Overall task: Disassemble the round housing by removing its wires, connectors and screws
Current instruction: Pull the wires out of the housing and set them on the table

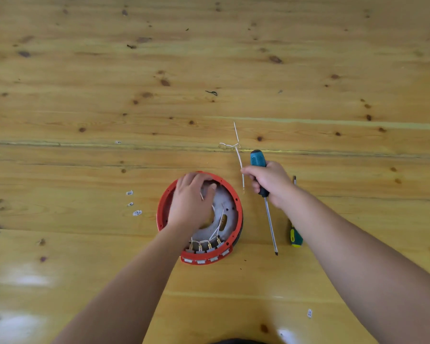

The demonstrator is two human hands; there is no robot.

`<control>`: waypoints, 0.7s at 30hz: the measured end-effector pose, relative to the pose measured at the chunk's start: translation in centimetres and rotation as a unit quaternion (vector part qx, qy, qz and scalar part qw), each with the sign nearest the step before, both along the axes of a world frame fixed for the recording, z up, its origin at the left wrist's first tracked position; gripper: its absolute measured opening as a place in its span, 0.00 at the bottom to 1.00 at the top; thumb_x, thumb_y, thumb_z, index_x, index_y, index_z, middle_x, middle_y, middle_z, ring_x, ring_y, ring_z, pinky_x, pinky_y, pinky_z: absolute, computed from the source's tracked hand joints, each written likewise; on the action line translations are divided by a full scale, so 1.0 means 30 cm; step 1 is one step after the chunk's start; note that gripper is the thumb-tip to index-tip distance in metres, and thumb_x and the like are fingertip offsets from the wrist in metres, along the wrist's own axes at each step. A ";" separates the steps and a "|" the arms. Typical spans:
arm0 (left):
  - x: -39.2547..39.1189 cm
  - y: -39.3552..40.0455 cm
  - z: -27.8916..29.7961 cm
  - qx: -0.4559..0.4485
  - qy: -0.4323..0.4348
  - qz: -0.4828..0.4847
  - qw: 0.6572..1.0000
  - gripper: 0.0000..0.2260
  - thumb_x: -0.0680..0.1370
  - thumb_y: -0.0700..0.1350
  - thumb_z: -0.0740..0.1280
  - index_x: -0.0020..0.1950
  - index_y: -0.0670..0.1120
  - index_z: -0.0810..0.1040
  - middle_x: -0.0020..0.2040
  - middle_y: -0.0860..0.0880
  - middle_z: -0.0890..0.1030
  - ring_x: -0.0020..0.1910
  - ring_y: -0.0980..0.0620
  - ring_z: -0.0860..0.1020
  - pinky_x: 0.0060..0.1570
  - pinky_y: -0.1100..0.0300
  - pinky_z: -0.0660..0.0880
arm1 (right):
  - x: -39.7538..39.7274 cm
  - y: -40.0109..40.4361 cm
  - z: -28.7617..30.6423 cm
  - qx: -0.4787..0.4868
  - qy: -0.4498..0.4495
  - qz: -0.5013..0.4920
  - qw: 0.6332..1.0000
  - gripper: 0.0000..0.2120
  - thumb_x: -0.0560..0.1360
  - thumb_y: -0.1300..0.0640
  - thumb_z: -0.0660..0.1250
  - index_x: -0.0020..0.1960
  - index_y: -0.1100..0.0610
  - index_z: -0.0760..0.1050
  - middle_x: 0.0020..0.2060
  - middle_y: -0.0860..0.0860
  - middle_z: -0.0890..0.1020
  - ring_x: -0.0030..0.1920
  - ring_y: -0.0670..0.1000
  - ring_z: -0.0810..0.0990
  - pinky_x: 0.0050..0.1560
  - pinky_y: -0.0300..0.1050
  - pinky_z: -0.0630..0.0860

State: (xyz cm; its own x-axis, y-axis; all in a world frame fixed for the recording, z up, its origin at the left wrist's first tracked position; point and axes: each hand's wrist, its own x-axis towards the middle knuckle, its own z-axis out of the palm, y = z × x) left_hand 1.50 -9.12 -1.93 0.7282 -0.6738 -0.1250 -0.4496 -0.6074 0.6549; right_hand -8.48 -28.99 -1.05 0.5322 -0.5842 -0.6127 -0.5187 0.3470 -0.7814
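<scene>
A round red housing [236, 202] with a grey inner plate lies on the wooden table. White wires run to several brass connectors [206, 244] at its near rim. My left hand [191, 202] rests over the housing's left half, fingers curled on its far rim. My right hand [271, 182] grips a long teal-handled screwdriver [271, 224], tip pointing toward me, and pinches a loose white wire [239, 157] at the fingertips. That wire reaches back to a small bundle of removed wires [227, 146].
A smaller green-and-yellow screwdriver [296, 238] lies on the table just right of my right wrist. Small white pieces [137, 212] lie left of the housing, one more [309, 313] at the near right. The tabletop is knotty yellow pine.
</scene>
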 end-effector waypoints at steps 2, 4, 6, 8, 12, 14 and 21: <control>0.075 0.021 -0.020 0.047 -0.074 -0.008 0.996 0.17 0.85 0.55 0.60 0.72 0.52 0.75 0.72 0.53 0.74 0.73 0.50 0.66 0.70 0.49 0.66 | 0.035 -0.076 -0.008 0.017 0.010 -0.030 0.999 0.09 0.73 0.62 0.76 0.45 0.57 0.75 0.24 0.45 0.75 0.22 0.46 0.70 0.23 0.39 0.68; 0.138 0.038 -0.047 0.103 -0.091 -0.018 0.990 0.21 0.85 0.59 0.56 0.77 0.55 0.69 0.78 0.55 0.68 0.79 0.49 0.62 0.74 0.46 0.62 | 0.080 -0.149 -0.019 0.022 0.028 -0.047 0.998 0.08 0.73 0.63 0.75 0.45 0.58 0.75 0.24 0.46 0.75 0.21 0.46 0.70 0.23 0.38 0.68; 0.176 0.052 -0.081 0.156 -0.080 -0.052 0.983 0.25 0.85 0.63 0.51 0.81 0.59 0.61 0.82 0.57 0.61 0.81 0.50 0.58 0.76 0.45 0.59 | 0.138 -0.212 -0.034 0.016 0.054 -0.052 0.997 0.08 0.73 0.64 0.75 0.43 0.58 0.75 0.26 0.49 0.74 0.21 0.46 0.69 0.23 0.38 0.67; 0.190 0.061 -0.109 0.177 -0.067 -0.078 0.979 0.26 0.84 0.66 0.48 0.82 0.62 0.56 0.83 0.59 0.58 0.81 0.51 0.59 0.75 0.45 0.63 | 0.207 -0.265 -0.055 0.006 0.080 -0.050 0.996 0.08 0.73 0.65 0.74 0.42 0.58 0.75 0.29 0.51 0.74 0.21 0.47 0.69 0.24 0.38 0.67; 0.183 0.064 -0.137 0.170 -0.095 -0.058 0.979 0.26 0.83 0.68 0.45 0.79 0.61 0.59 0.81 0.61 0.61 0.79 0.53 0.63 0.66 0.47 0.74 | 0.341 -0.345 -0.103 -0.038 0.143 -0.022 0.989 0.07 0.72 0.66 0.74 0.47 0.60 0.76 0.31 0.53 0.74 0.26 0.51 0.69 0.27 0.41 0.68; 0.178 0.066 -0.144 0.171 -0.110 -0.054 0.978 0.26 0.84 0.68 0.45 0.79 0.60 0.60 0.81 0.61 0.61 0.79 0.53 0.63 0.62 0.47 0.76 | 0.394 -0.364 -0.131 -0.064 0.172 -0.016 0.983 0.08 0.72 0.65 0.74 0.47 0.61 0.76 0.31 0.54 0.75 0.27 0.52 0.70 0.28 0.42 0.69; 0.171 0.066 -0.161 0.174 -0.128 -0.054 0.975 0.24 0.84 0.66 0.45 0.78 0.60 0.61 0.81 0.60 0.62 0.79 0.53 0.63 0.62 0.48 0.76 | 0.445 -0.373 -0.193 -0.095 0.241 -0.016 0.966 0.07 0.73 0.64 0.75 0.46 0.62 0.76 0.28 0.55 0.76 0.23 0.52 0.70 0.24 0.38 0.68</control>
